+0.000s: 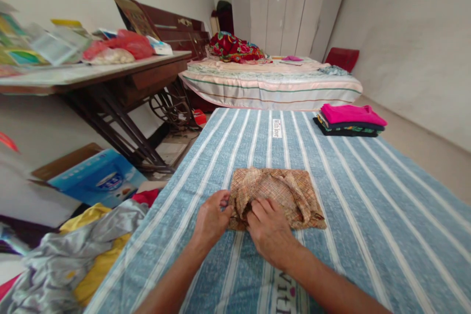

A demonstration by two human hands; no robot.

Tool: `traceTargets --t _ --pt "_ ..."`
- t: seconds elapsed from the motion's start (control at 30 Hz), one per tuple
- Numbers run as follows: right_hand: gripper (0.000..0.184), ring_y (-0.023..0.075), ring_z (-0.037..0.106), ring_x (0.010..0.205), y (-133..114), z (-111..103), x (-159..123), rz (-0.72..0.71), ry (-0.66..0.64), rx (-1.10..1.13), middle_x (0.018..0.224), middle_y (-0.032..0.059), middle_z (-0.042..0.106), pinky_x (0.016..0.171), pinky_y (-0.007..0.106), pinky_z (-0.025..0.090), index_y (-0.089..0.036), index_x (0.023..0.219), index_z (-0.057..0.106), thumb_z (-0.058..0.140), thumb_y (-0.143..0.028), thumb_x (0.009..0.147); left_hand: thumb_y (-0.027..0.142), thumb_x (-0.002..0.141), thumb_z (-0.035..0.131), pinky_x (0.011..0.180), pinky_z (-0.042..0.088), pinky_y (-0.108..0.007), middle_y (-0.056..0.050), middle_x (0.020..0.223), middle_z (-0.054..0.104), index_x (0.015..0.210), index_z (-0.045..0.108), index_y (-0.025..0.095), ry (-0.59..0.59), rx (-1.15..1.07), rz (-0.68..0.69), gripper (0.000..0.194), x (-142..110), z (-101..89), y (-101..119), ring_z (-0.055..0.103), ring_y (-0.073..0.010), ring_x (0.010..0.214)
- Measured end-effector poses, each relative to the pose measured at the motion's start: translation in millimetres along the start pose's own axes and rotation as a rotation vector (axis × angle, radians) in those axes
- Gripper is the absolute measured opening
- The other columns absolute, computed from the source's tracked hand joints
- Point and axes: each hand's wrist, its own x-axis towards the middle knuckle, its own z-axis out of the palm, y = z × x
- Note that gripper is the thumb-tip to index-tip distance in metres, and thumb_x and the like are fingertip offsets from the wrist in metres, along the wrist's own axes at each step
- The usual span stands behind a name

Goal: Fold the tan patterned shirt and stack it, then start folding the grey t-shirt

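A brown plaid shirt (272,191) lies folded into a rough rectangle, with what looks like its collar bunched on top. It rests on a blue-and-white striped cloth (176,206) covering the surface before me. At the shirt's left edge, my left hand (213,218) pinches the fabric between thumb and fingers. My right hand (270,228) is at the near middle of the shirt, its fingers curled into the loose cloth, and the fingertips are partly hidden by the folds.
Farther back on the right sits a stack of folded clothes (351,117) with a pink one uppermost. Loose garments (84,245) are heaped at lower left beside a blue box (103,176). A cluttered sewing-machine table (121,71) stands left; a bed (272,83) is beyond.
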Motion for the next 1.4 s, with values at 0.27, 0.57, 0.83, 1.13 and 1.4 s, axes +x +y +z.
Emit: traceTargets --t 0.27,0.57,0.83,1.13,1.4 --pt "0.011 0.0234 0.049 0.100 6 2 -3 0.023 0.049 0.042 0.095 0.0107 0.058 0.092 0.041 0.039 -0.015 0.079 0.059 0.049 -0.012 0.083 0.029 0.070 0.051 0.065 0.053 -0.027 -0.001 0.087 0.068 0.100 0.059 0.020 -0.049 -0.107 -0.025 0.032 -6 2.1 -8 0.064 -0.0148 0.067" --pt "0.014 0.0187 0.056 0.092 24 -32 -19 0.143 0.236 0.213 0.088 0.0064 0.062 0.087 0.037 0.047 -0.017 0.082 0.060 0.048 -0.014 0.087 0.041 0.064 0.060 0.063 0.053 -0.029 -0.001 0.084 0.070 0.095 0.060 0.022 -0.030 -0.075 -0.097 0.036 2 -3.2 -11 0.066 -0.0181 0.066" --pt "0.014 0.0186 0.060 0.084 81 -51 -77 0.345 0.331 0.070 0.085 0.0057 0.065 0.079 0.037 0.051 -0.018 0.090 0.062 0.048 -0.014 0.088 0.038 0.062 0.059 0.068 0.054 -0.033 -0.004 0.086 0.068 0.098 0.059 0.018 -0.080 -0.168 -0.182 0.041 4 -2.6 -11 0.066 -0.0193 0.069" --pt "0.020 0.0192 0.061 0.084 81 -37 -101 0.267 0.198 0.003 0.085 0.0074 0.065 0.077 0.035 0.051 -0.016 0.090 0.062 0.043 -0.012 0.090 0.036 0.057 0.065 0.052 0.053 -0.028 -0.005 0.086 0.068 0.089 0.058 0.017 -0.136 -0.427 -0.298 0.038 3 -3.2 -10 0.066 -0.0182 0.065" --pt "0.020 0.0167 0.060 0.073 87 -44 -94 0.320 0.110 0.053 0.077 0.0044 0.064 0.071 0.031 0.049 -0.018 0.086 0.064 0.044 -0.016 0.091 0.035 0.056 0.064 0.047 0.049 -0.026 -0.007 0.096 0.065 0.099 0.053 0.016 -0.135 -0.426 -0.365 0.048 1 -8.5 -6 0.064 -0.0171 0.064"
